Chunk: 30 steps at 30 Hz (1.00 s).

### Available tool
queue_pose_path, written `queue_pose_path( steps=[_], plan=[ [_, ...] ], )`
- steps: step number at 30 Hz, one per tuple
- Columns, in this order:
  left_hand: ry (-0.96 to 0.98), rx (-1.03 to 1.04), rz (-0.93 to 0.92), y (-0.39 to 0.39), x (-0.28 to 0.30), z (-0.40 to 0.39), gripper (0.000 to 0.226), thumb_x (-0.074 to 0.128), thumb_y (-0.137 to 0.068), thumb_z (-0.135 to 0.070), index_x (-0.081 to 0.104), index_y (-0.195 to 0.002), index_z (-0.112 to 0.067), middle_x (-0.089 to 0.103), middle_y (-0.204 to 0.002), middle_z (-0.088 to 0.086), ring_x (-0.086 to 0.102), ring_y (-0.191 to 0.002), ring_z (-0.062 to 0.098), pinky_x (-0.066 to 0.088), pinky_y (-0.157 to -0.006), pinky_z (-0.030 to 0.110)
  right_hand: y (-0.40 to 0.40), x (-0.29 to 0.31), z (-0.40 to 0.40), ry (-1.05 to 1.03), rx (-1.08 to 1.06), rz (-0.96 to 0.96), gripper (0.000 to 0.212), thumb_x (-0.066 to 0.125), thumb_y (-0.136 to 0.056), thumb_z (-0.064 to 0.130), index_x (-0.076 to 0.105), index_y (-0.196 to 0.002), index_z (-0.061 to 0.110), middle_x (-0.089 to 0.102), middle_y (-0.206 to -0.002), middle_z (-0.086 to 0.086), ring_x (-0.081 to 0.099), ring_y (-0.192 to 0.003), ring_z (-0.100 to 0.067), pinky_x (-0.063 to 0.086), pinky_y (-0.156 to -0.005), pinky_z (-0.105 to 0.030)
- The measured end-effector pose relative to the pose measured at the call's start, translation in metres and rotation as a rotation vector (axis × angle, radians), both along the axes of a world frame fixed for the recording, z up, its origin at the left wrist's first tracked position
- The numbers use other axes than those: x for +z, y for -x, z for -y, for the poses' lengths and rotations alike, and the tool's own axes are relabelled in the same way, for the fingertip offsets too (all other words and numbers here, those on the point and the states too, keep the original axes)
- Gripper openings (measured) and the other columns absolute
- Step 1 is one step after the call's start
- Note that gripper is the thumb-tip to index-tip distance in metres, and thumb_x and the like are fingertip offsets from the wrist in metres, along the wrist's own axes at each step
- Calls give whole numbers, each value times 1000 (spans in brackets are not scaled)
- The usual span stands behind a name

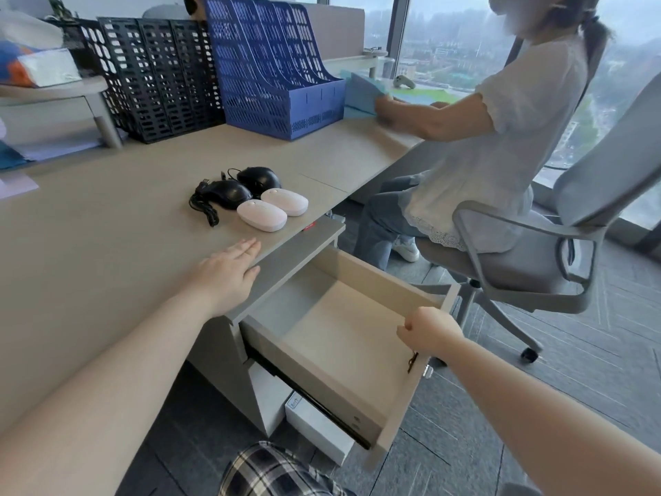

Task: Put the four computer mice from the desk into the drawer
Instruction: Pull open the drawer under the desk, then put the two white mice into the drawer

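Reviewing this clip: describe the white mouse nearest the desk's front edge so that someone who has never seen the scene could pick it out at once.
Start at the blue file rack at the back of the desk, then come forward to the cluster of four mice near the edge above the open drawer. The near white mouse is the one closest to the left hand: cordless, unlike the two black corded ones behind, and nearer the edge than its white twin.
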<state>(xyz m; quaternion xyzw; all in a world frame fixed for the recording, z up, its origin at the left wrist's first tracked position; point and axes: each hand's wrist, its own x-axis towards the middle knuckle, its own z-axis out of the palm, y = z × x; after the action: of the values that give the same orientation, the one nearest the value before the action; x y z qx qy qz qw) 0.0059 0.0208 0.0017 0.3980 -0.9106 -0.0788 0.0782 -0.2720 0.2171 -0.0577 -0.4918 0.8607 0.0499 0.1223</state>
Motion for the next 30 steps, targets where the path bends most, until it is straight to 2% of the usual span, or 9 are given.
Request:
queue_pose_path(
  steps=[5, 10, 14, 17, 20, 22, 24, 27, 30],
  plan=[
    [17, -2, 3, 0, 0, 0, 51, 33, -100, -27, 21, -149, -16, 19, -159, -1, 15, -146, 12, 17, -118, 35, -6, -4, -3, -70, 48, -89, 42, 37, -93, 30, 45, -55, 13, 41, -54, 4, 50, -66, -24, 34, -68, -28],
    [20, -16, -9, 0, 0, 1, 51, 33, -100, -28, 23, -148, -16, 20, -159, -1, 16, -146, 12, 19, -118, 35, -10, -11, 5, -63, 49, -54, 38, 35, -94, 34, 55, -69, 12, 56, -72, -2, 56, -70, -26, 43, -64, -28],
    [17, -15, -62, 0, -1, 1, 50, 37, -99, -30, 30, -146, -16, 26, -157, -1, 20, -145, 12, 21, -117, 34, -18, -10, 19, -48, 79, -19, 38, 36, -94, 34, 58, -74, 11, 57, -77, -3, 60, -75, -27, 46, -62, -29],
    [-73, 29, -185, 0, 5, 1, 45, 42, -98, -29, 41, -141, -14, 35, -153, 0, 30, -141, 15, 25, -115, 33, -23, -1, 36, 2, 109, -14, 42, 36, -96, 35, 66, -87, 8, 57, -80, -3, 59, -79, -28, 47, -64, -31],
    [-150, 127, -336, 2, 14, 6, 46, 47, -96, -28, 43, -139, -13, 45, -146, 7, 42, -132, 24, 34, -108, 35, -30, 17, 63, 136, 122, 8, 42, 37, -95, 38, 67, -84, 10, 61, -79, -4, 64, -84, -29, 51, -67, -33],
    [-136, 209, -415, 3, 16, 13, 54, 55, -92, -32, 40, -140, -14, 47, -142, 9, 45, -130, 25, 38, -105, 38, -36, 32, 85, 310, 90, 62, 39, 40, -94, 38, 60, -75, 10, 60, -73, -3, 64, -80, -31, 47, -61, -31],
    [-132, 285, -459, 7, 17, 21, 65, 64, -85, -39, 37, -140, -17, 47, -140, 9, 45, -129, 25, 39, -104, 38, -43, 49, 111, 510, 52, 144, 34, 45, -93, 36, 60, -78, 9, 61, -72, -2, 63, -82, -31, 43, -59, -31],
    [-210, 337, -514, 21, 20, 30, 81, 74, -71, -50, 37, -137, -19, 45, -138, 8, 43, -128, 25, 37, -101, 36, -52, 69, 155, 729, 33, 234, 30, 52, -90, 39, 63, -107, 17, 67, -102, -2, 59, -101, -23, 46, -75, -32],
    [-216, 338, -532, 36, 21, 40, 91, 76, -53, -63, 44, -126, -20, 52, -127, 9, 50, -119, 28, 43, -94, 36, -58, 83, 196, 745, 42, 325, 47, 58, -86, 42, 52, -128, 23, 60, -126, -4, 48, -123, -25, 45, -95, -39]
  ],
)
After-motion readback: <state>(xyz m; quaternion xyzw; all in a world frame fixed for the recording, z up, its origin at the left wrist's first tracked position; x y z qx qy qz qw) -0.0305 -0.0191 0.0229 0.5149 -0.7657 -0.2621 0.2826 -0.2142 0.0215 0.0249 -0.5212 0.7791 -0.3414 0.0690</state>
